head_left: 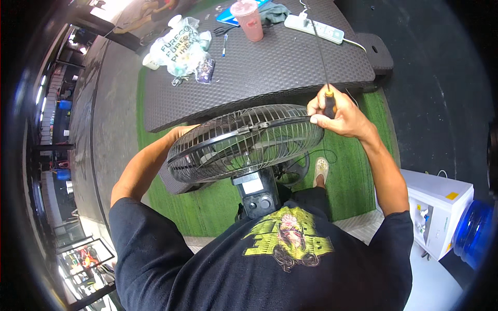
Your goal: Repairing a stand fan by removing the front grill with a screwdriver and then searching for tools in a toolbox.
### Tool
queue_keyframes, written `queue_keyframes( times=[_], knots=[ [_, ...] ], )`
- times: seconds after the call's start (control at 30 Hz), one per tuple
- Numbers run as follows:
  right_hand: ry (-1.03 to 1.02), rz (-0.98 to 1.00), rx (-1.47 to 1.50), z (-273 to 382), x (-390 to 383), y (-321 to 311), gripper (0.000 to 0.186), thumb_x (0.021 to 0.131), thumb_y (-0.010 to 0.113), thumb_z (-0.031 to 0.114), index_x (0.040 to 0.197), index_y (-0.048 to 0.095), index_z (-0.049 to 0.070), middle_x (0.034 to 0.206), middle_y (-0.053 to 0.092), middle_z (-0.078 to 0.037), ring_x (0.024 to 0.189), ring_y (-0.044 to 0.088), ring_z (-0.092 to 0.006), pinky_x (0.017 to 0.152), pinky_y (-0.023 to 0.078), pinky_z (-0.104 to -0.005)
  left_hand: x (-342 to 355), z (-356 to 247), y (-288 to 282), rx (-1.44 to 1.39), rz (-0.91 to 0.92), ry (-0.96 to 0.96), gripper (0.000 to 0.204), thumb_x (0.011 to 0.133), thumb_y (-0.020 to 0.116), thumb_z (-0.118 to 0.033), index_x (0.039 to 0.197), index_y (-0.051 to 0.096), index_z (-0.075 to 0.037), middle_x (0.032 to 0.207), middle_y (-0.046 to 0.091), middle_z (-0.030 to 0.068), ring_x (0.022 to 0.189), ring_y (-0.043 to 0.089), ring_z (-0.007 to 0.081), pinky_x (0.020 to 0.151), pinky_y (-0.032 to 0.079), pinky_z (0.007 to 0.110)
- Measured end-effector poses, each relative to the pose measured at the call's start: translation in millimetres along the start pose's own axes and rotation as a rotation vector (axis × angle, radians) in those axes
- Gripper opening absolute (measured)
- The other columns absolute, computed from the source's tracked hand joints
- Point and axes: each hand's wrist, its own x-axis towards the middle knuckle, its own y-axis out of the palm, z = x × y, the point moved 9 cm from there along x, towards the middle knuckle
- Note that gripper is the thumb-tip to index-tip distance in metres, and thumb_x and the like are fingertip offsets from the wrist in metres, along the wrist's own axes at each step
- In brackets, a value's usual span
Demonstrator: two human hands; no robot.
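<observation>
Steadying a fan from both sides, screwdriver in hand

The fan (245,154) stands just off the table's near edge, over the green mat (353,171), its dark control box (258,196) close to the person's shirt (228,259). That spot probably suits the arms, which can circle the wire cage from either side.

The right hand (341,115) is at the cage's right end. Its fingers are curled around the screwdriver (330,105), while the thumb reaches to the rim. The shaft points away over the table (290,65), perhaps so that the tool stays in the palm while the fingertips are free for the rim.

The left hand (185,130) lies at the cage's far left side, likely as a counter-hold; the wires hide its fingers, so I cannot tell whether they grip or merely rest.

On the table, things sit well back from the near edge: the bag (179,49) toward the left end, the pen (224,45) beside it, the cup (250,23) near the far edge, the power strip (314,28) by the far right corner, its cord trailing over the right side.
</observation>
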Motion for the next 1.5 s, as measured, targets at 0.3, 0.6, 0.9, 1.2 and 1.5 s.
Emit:
queue_keyframes(
  times=[0.3,0.6,0.9,1.2,1.5],
  knots=[
    [0.017,-0.145,-0.373,21.0,-12.8,-9.7,0.036,0.080,0.067,0.033,0.085,0.046,0.004,0.068,0.056,-0.007,0.060,0.054,-0.0169,0.058,0.044,-0.0304,3.6,-11.9,11.2,0.041,0.108,0.119,0.051,0.084,0.060,-0.036,0.125,0.051,-0.006,0.110,0.061,0.0086,0.092,0.060,0.0146,0.075,0.052,0.029],
    [-0.070,-0.317,-0.339,25.3,-85.2,-45.4,0.023,0.081,0.064,0.019,0.090,0.065,-0.002,0.075,0.063,-0.011,0.065,0.059,-0.0173,0.060,0.046,-0.0273,22.4,-32.8,8.4,0.095,0.078,0.270,0.047,0.085,0.060,-0.036,0.119,0.056,-0.003,0.112,0.061,0.0094,0.093,0.060,0.0139,0.081,0.050,0.030],
    [-0.110,-0.291,-0.097,-8.3,-104.6,-70.1,0.020,0.070,0.067,0.010,0.087,0.067,-0.001,0.072,0.065,-0.012,0.062,0.061,-0.0159,0.056,0.046,-0.0254,3.1,-50.2,39.6,0.155,0.057,0.216,0.073,0.081,0.058,-0.050,0.132,0.039,-0.002,0.132,0.045,0.0097,0.119,0.042,0.0186,0.103,0.032,0.034],
    [-0.134,-0.262,-0.046,-27.8,-97.5,-68.3,0.023,0.075,0.069,0.018,0.088,0.066,0.000,0.071,0.063,-0.009,0.061,0.059,-0.0153,0.056,0.046,-0.0263,5.6,-21.1,1.1,0.212,-0.003,0.075,0.067,0.086,0.052,-0.050,0.131,0.042,-0.002,0.122,0.054,0.0099,0.104,0.054,0.0157,0.092,0.043,0.031],
    [-0.180,-0.223,0.009,-28.6,-87.2,-63.6,0.017,0.073,0.068,0.008,0.087,0.067,-0.001,0.071,0.065,-0.009,0.063,0.062,-0.0160,0.057,0.048,-0.0260,6.5,-33.5,9.4,0.385,0.051,0.147,0.075,0.083,0.051,-0.056,0.127,0.044,0.004,0.116,0.057,0.0092,0.098,0.054,0.0136,0.088,0.044,0.028]
  ],
)
